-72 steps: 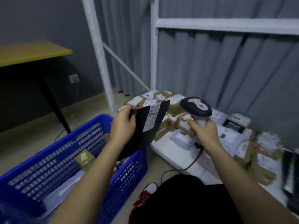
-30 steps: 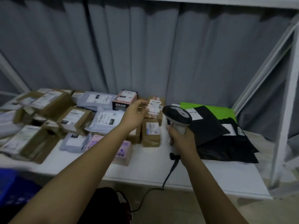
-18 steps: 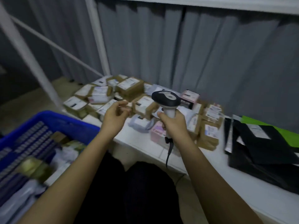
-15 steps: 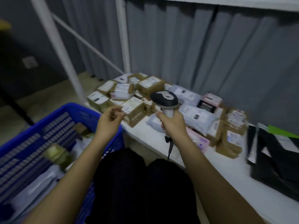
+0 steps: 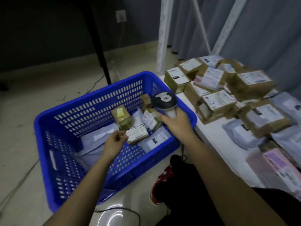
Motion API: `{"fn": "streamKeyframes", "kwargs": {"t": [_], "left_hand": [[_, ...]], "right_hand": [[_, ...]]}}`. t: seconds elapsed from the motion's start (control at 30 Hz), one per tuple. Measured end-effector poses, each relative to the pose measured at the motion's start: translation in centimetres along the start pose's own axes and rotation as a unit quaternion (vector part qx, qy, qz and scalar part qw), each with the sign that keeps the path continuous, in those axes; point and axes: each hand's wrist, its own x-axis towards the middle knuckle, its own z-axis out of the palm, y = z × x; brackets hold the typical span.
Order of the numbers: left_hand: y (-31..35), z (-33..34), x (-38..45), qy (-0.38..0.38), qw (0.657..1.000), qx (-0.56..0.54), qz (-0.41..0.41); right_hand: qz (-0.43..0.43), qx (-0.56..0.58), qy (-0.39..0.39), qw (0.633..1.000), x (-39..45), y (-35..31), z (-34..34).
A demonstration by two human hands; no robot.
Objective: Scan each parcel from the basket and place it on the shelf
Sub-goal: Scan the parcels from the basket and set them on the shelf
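The blue plastic basket (image 5: 81, 101) stands on the floor at the left and holds several parcels. One of them is a small brown box with a white label (image 5: 137, 133). My left hand (image 5: 114, 142) hangs inside the basket with loosely curled fingers, its fingertips at that box's left edge, and holds nothing. My right hand (image 5: 177, 124) grips the handle of the black-and-white barcode scanner (image 5: 163, 101) above the basket's right rim. The white shelf board (image 5: 216, 132) at the right carries several brown boxes (image 5: 218, 101) and grey mailer bags.
A white shelf upright (image 5: 162, 30) rises behind the basket. A black table leg (image 5: 97, 38) stands at the back left, and a wall socket (image 5: 120, 16) is behind it. My red shoe (image 5: 160, 181) is beside the basket, and cables lie on the floor.
The black bag parcel my left hand held now lies on the shelf. My view swung from the shelf to the basket, and the empty left hand dropped into it. The scanner stays in my right hand.
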Motion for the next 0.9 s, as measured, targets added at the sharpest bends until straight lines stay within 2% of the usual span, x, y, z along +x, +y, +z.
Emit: {"fn": "streamKeyframes", "kwargs": {"t": [0.07, 0.3, 0.43, 0.53, 0.7, 0.8, 0.9], "left_hand": [[-1.3, 0.6, 1.4, -0.002, 1.000, 0.006, -0.021], [-4.1, 3.9, 9.1, 0.016, 0.997, 0.062, -0.031], [-6.2, 5.6, 14.3, 0.029, 0.990, 0.119, -0.063], [-6.6, 7.1, 16.7, 0.043, 0.972, 0.206, -0.099], [-6.1, 9.0, 20.1, 0.020, 0.950, 0.307, -0.054], [-6.1, 9.6, 22.0, 0.027, 0.947, 0.308, -0.085], [-5.9, 10.0, 22.9, 0.076, 0.951, 0.276, -0.117]], "right_hand": [[0.021, 0.022, -0.018, 0.999, 0.9, 1.1, 1.3], [0.081, 0.065, 0.010, 0.994, 5.2, 3.9, 2.9], [0.101, 0.120, 0.019, 0.987, 6.9, 3.3, 3.3], [0.117, 0.156, 0.020, 0.981, 7.6, 2.9, 3.9], [0.115, 0.139, -0.014, 0.983, 8.7, 3.2, 4.5], [0.121, 0.138, 0.005, 0.983, 9.1, 3.8, 4.4], [0.129, 0.133, 0.034, 0.982, 9.3, 4.1, 4.6]]}}
